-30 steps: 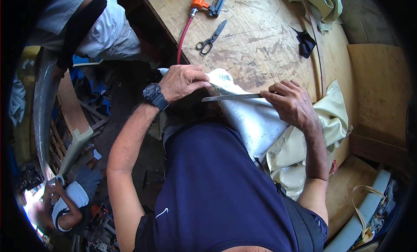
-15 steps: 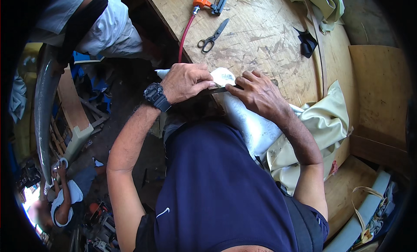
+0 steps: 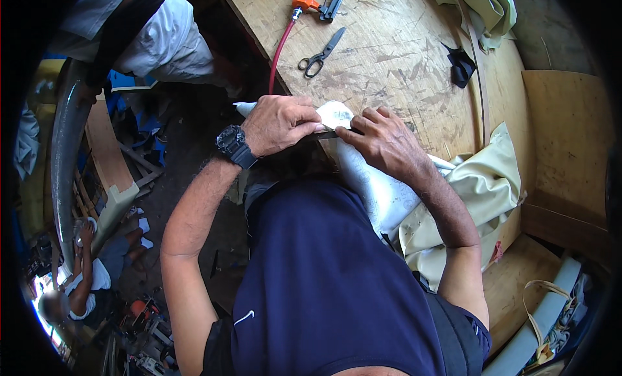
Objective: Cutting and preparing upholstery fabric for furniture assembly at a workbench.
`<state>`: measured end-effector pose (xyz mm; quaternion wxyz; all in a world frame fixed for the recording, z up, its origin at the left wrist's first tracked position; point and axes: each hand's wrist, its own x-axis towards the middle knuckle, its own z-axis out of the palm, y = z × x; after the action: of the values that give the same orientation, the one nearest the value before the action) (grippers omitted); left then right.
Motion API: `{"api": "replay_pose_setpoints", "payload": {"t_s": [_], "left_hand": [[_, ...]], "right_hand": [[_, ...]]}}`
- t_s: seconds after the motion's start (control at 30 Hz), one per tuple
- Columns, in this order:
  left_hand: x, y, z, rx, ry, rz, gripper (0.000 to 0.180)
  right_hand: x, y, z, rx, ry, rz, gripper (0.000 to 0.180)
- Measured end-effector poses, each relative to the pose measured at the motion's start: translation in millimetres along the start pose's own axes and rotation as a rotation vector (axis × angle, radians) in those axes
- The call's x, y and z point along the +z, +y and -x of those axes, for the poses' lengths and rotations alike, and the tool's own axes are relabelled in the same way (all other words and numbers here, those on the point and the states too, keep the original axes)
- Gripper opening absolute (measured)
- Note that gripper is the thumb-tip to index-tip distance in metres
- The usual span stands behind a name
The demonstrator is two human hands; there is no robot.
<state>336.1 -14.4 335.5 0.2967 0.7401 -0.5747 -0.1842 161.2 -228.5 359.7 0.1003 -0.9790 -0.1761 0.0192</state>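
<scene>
At the near edge of the table, my left hand [image 3: 283,125], with a black watch [image 3: 234,145] on its wrist, is closed in a pinch. Its thumb and fingers grip a narrow dark strip [image 3: 322,136] together with the edge of a white sheet [image 3: 335,113]. My right hand [image 3: 387,141] pinches the same strip a little farther right, fingers bent. Below it hangs silvery-white sheet material [image 3: 376,188] with faint printing, reaching toward my body. Whether this is one piece with the white part above the strip, I cannot tell. Cream vinyl-like material [image 3: 447,220] lies crumpled beside my right forearm.
On the wooden table [image 3: 389,45] lie scissors [image 3: 322,53], an orange-and-black staple gun [image 3: 317,3] with a red hose [image 3: 280,55], a black scrap [image 3: 460,66] and a long thin strip [image 3: 478,84]. One person [image 3: 162,39] stands at upper left; another [image 3: 87,285] sits at lower left.
My hands keep nearly the same pinch on the strip, with only slight movement. The person at lower left has shifted posture. The whole view has moved a little.
</scene>
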Motion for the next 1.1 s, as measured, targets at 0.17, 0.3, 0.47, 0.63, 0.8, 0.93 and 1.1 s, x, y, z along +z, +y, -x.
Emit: {"api": "replay_pose_setpoints", "payload": {"t_s": [0.17, 0.3, 0.47, 0.63, 0.8, 0.93, 1.1], "left_hand": [[-1.2, 2.0, 0.6, 0.018, 0.020, -0.005, 0.021], [-7.6, -1.7, 2.7, -0.038, 0.090, 0.071, 0.017], [-1.2, -14.5, 19.4, 0.032, 0.202, 0.020, 0.011], [61.1, 15.4, 75.4, 0.151, 0.288, -0.030, 0.012], [89.4, 24.8, 91.6, 0.056, 0.238, 0.072, 0.014], [95.7, 19.7, 101.7, -0.077, 0.112, 0.286, 0.011], [89.8, 29.7, 104.0, -0.115, 0.140, 0.314, 0.013]], "right_hand": [[-1.7, 1.2, 2.6, 0.017, 0.009, 0.007, 0.030], [-29.7, 22.4, 19.3, 0.128, -0.021, -0.035, 0.024], [-31.5, 61.0, 79.3, 0.571, -0.012, -0.568, 0.023], [55.2, 73.5, 71.7, 0.937, -0.005, -1.316, 0.037], [91.3, 75.0, 7.5, 0.812, -0.340, -1.275, 0.058], [84.1, 75.7, -3.6, 0.626, -0.586, -1.132, 0.063], [72.3, 74.8, 3.1, 0.815, -0.839, -0.933, 0.057]]}}
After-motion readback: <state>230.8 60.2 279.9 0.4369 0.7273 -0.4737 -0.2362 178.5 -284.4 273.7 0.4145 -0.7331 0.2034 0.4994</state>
